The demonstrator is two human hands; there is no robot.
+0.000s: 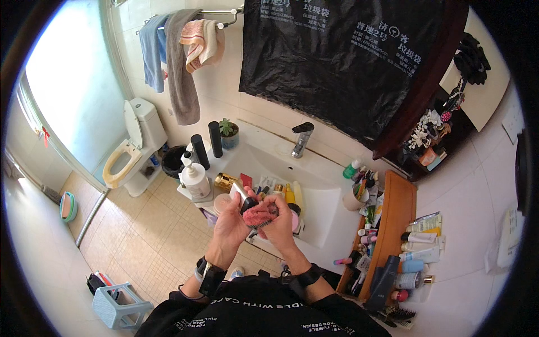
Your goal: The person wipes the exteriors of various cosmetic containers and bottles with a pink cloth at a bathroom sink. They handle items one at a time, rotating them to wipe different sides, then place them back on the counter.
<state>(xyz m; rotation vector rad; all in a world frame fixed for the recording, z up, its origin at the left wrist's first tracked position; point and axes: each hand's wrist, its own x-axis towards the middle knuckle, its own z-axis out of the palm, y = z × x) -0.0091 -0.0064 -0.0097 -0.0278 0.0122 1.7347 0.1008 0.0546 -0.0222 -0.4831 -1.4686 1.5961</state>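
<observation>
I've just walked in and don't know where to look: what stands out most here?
First, the two hands at the centre: the left hand and right hand together hold a fuzzy pink thing over the white washbasin. Above the basin hangs a big black plastic bag, and at the right a wooden shelf is crowded with tubes and bottles.

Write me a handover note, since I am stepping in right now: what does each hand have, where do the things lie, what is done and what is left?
Left hand: grips a small white-and-black tube, raised over the white washbasin.
Right hand: clasps a fuzzy pink pad with dark mesh, pressed against the left hand.
Other bottles and tubes lie in the basin's near end; white pump bottle stands at its left.
Done: both things are lifted.
Left: both are not yet set down.
</observation>
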